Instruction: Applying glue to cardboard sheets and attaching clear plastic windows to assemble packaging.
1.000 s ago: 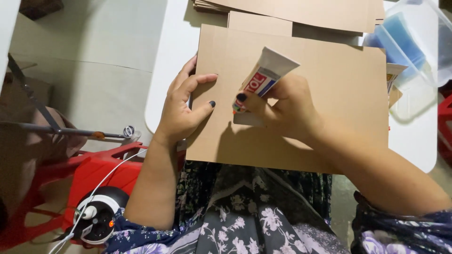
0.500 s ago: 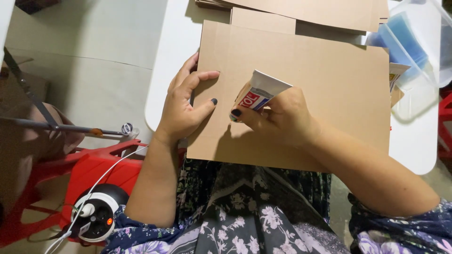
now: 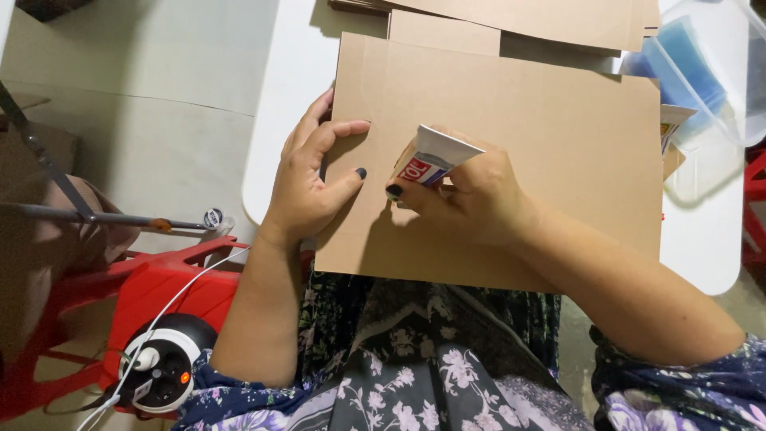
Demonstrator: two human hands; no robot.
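Head view: your right hand (image 3: 471, 195) is clenched around a white tube (image 3: 435, 160), tip angled down and left onto the card (image 3: 519, 120). The nozzle is hidden behind your thumb, so you cannot tell whether it touches the card. Your fingers cover most of the tube's body; only its flat crimped end and part of a red and blue label show.

Your left hand (image 3: 311, 179) lies released, flat on the card's left edge, fingers spread, thumb pointing toward the tube. The part of the edge under the palm is hidden.

The card lies on the white desk (image 3: 283, 120) and overhangs its near edge above your lap. More card sheets (image 3: 511, 16) are cut off at the top. A clear tub (image 3: 710, 72) at the far right is partly out of frame, its contents blurred.

Bare desk shows left of the card and at the right near corner. Left of the desk, a red stool (image 3: 159, 291) carries a round white device (image 3: 159, 363) with a cord.
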